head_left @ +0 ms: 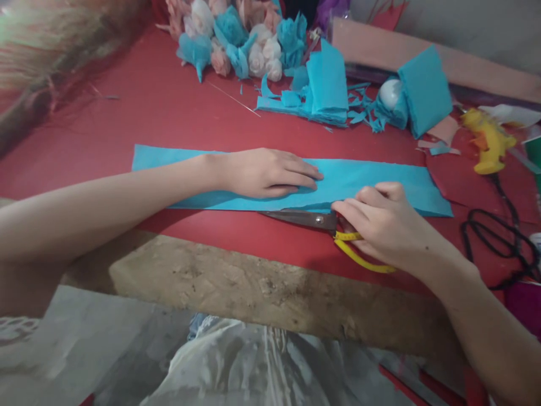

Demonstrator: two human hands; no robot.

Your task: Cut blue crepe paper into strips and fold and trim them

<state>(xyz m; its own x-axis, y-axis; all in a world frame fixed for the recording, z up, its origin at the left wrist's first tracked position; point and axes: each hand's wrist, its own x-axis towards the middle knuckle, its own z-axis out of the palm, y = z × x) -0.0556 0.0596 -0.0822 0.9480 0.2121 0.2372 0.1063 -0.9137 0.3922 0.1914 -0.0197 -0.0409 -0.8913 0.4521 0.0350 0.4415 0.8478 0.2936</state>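
Observation:
A long strip of blue crepe paper (pixel 363 177) lies flat across the red tabletop. My left hand (pixel 274 173) rests flat on its middle, fingers stretched to the right. Closed around the yellow handles of a pair of scissors (pixel 300 219) is my right hand (pixel 376 220), at the strip's near edge. The dark blades point left along that edge and look nearly together. Part of the paper's edge is lifted beside the blades. My right fingers partly hide the handles.
Blue, peach and white paper flowers (pixel 236 39) stand at the back. Nearby are folded blue paper stacks (pixel 327 84), scraps and a white ball (pixel 390 93). A yellow glue gun (pixel 488 138) with a black cord (pixel 486 237) lies right. Straw-like bristles (pixel 63 39) fill the far left.

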